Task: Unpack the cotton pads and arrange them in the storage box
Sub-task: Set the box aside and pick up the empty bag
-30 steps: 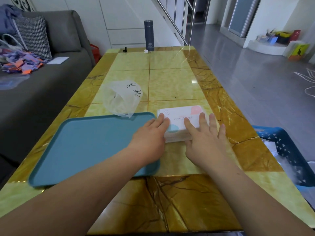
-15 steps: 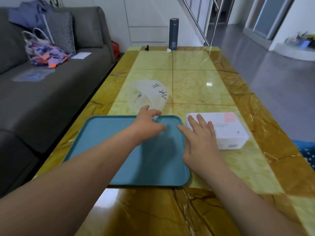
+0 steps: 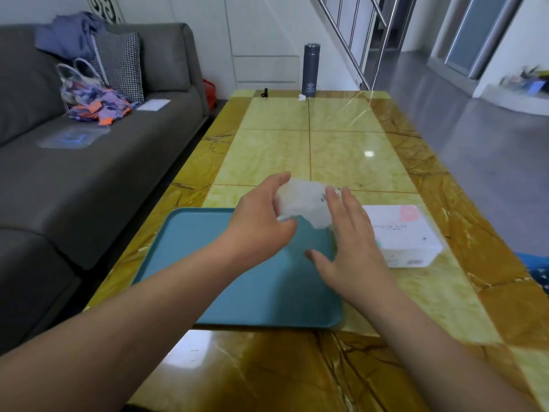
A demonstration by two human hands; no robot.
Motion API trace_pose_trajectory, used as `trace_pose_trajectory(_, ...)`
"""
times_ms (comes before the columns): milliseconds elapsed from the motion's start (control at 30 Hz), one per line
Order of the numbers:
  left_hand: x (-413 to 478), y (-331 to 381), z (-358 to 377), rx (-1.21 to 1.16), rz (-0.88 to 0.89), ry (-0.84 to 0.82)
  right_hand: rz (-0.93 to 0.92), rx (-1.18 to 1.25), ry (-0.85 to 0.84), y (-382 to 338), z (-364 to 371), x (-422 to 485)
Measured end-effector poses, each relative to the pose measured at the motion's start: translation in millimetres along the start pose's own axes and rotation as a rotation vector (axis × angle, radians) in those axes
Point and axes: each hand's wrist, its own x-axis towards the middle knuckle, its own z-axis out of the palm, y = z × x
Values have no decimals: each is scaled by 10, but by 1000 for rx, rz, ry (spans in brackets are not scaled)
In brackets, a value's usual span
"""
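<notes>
Item 1, left hand [image 3: 261,224]: I see the thumb raised and the fingers [image 3: 288,223] curled under a bag [image 3: 303,203], gripping it from its left side.

Item 2, bag: translucent white, crumpled, with small dark marks. It is held off the counter [image 3: 341,144], above the far right corner of the tray [image 3: 208,263].

Item 3, right hand [image 3: 353,245]: fingers [image 3: 334,199] straight and spread wide, tips at the bag's right side, gripping nothing. The palm hovers over the tray's right edge.

Item 4, tray: teal, flat on the counter, on the side near me.

Item 5, box [image 3: 407,236]: white, pink patch on top, lettered "COSMETIC PUFF". It lies on the counter just right of the tray, partly behind my right hand.

Item 6, flask [image 3: 311,69]: dark, upright at the counter's far end.

Item 7, sofa [image 3: 104,173]: grey, left of the counter.
</notes>
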Motion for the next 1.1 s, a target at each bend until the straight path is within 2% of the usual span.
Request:
trace_pose_trajectory(100,-197,235,-254,-59,62,-72,95,91,80,-191,-163,4)
trace_pose_trajectory(200,-331,428,-446,-67,47,-103,171,359,182,-414,-375,-23)
trace_pose_trajectory(300,-461,603,-489,10,19,-36,276,581,173,-570,-622,-134)
trace_pose_trajectory(367,-531,702,-441,88,60,19,297,623,192,-625,-791,-234)
trace_pose_trajectory(467,-629,980,-182,123,140,-63,351,690,240,-595,-1084,-465)
trace_pose_trajectory(633,-765,1390,374,-78,196,-256,343,735,204,-542,-1463,-811)
trace_pose_trajectory(767,-799,1673,721,-143,176,-268,359,779,215,-302,-1799,-1131)
trace_pose_trajectory(833,-805,1762,821,-200,152,-209,308,712,244,-145,-1926,-1253)
trace_pose_trajectory(867,-839,1818,937,-216,142,-204,284,598,244,-47,-2026,-1369)
trace_pose_trajectory(933,-928,1949,1157,-269,109,-235,223,382,157,145,-2205,-1544)
trace_pose_trajectory(1000,-1039,2118,1387,-404,51,-272,223,331,85,296,-2336,-1662)
trace_pose_trajectory(1100,-1234,2410,1851,-594,-39,-426,361,162,259,628,-2535,-1891)
